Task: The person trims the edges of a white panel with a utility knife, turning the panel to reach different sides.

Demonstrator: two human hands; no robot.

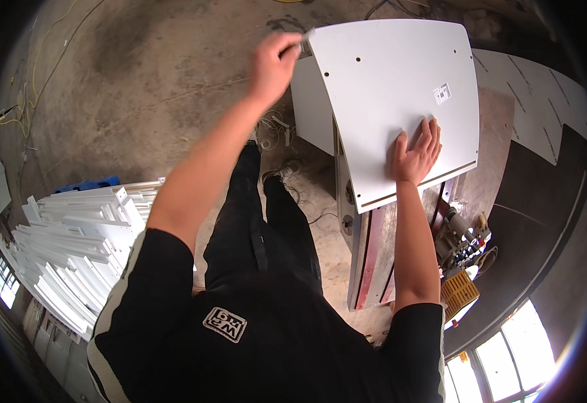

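A white panel [401, 87] with several small dark holes, a printed label [442, 93] and a groove along its near edge lies on a machine table. My right hand [417, 151] rests flat on it near that edge, fingers spread, palm down. My left hand [274, 64] is closed at the panel's far left corner, thumb and fingers pinched together. Something small and greyish shows at its fingertips against the corner; blur keeps me from making it out.
Another white panel [312, 101] stands lower, left of the table. Below the panel is the metal machine table [374, 248], with a motor unit [461, 232] and a yellow slatted box [459, 290] to its right. White strips [78, 248] are stacked at left. Cables [31, 101] lie on the floor.
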